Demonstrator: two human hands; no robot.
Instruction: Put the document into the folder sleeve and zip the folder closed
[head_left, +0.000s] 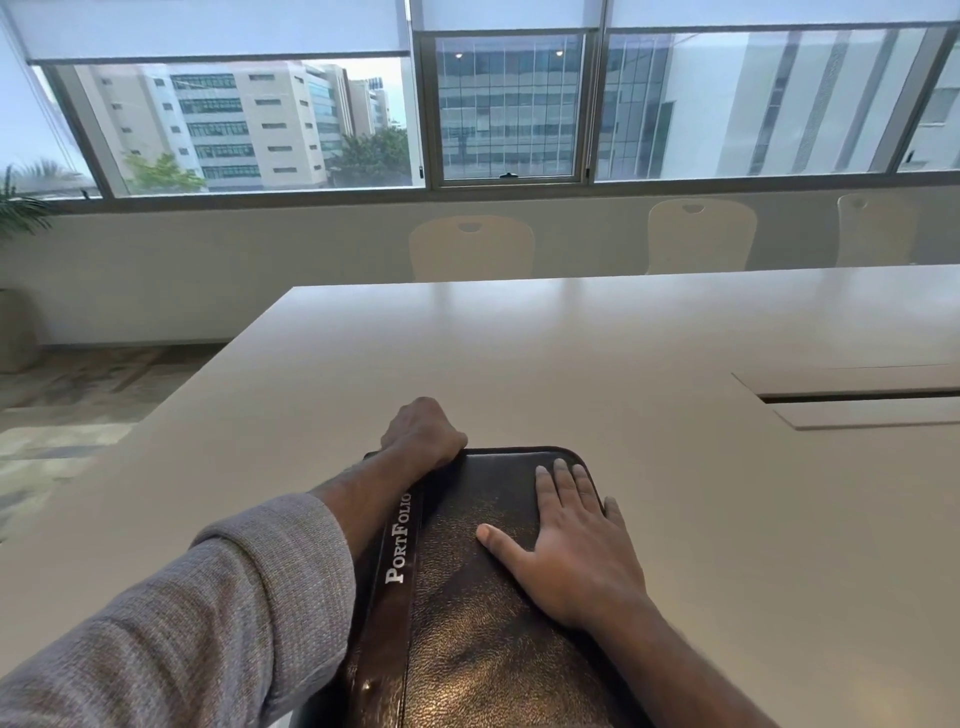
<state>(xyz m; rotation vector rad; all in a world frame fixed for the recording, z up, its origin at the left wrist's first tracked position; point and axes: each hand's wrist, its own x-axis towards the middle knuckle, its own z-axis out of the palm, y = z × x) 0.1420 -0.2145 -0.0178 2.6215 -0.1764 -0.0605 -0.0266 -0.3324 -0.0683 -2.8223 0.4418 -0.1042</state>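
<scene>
Head camera looks down a long, pale, matte table (519, 353) that runs toward a wall of windows (509, 104) with half-lowered blinds and office blocks outside. Three cream plastic chairs (470, 249) stand tucked against the far edge, and a recessed cable flap (857, 400) sits flush in the tabletop toward the right edge. A potted plant (21, 208) stands on the floor at the far left.

At the near edge of the table lies the folder (488, 571), closed flat, dark brown grained leather with rounded corners and a smooth band down its left side stamped "PORTFOLIO" in white. The right hand (566, 545) lies palm-down on the cover near its far right corner, fingers straight and close together, thumb spread toward the middle. The left hand (423, 428), out of a grey knitted sleeve (208, 623), is curled into a loose fist at the folder's far left corner, touching its edge; what it pinches there I cannot tell. The document is not visible.
</scene>
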